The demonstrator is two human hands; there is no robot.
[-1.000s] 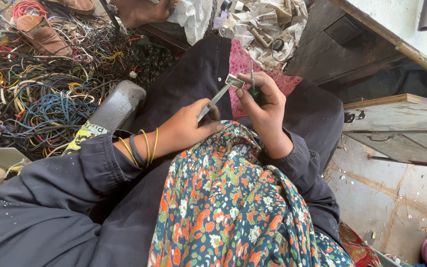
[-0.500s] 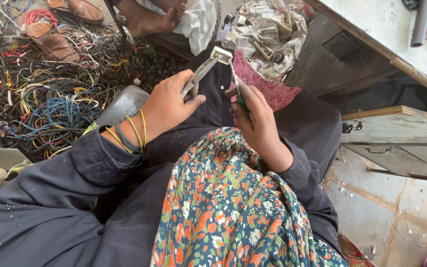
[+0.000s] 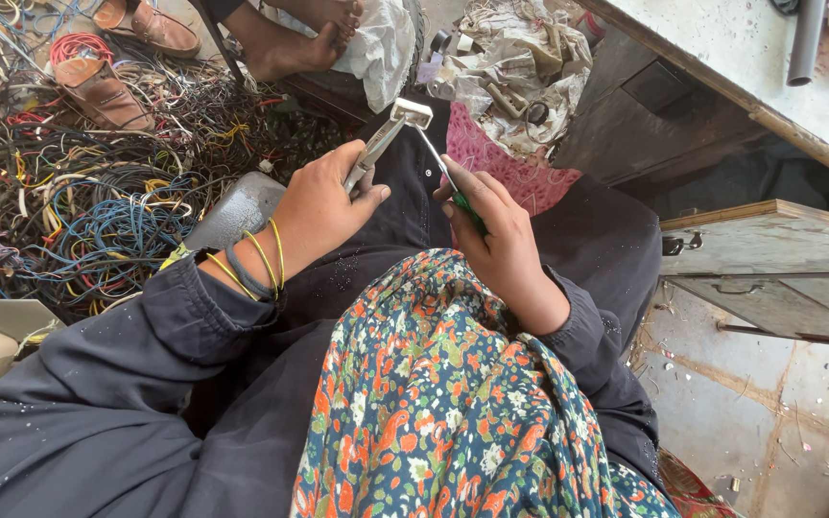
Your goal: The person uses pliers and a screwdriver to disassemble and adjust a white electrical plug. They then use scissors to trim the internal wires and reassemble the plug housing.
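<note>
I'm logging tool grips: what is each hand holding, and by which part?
Left hand grips the metal pliers by the handles. Right hand holds a green-handled screwdriver by its handle.

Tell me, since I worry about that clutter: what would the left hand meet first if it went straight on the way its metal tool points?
Probably the heap of crumpled grey scrap; depth is unclear.
</note>
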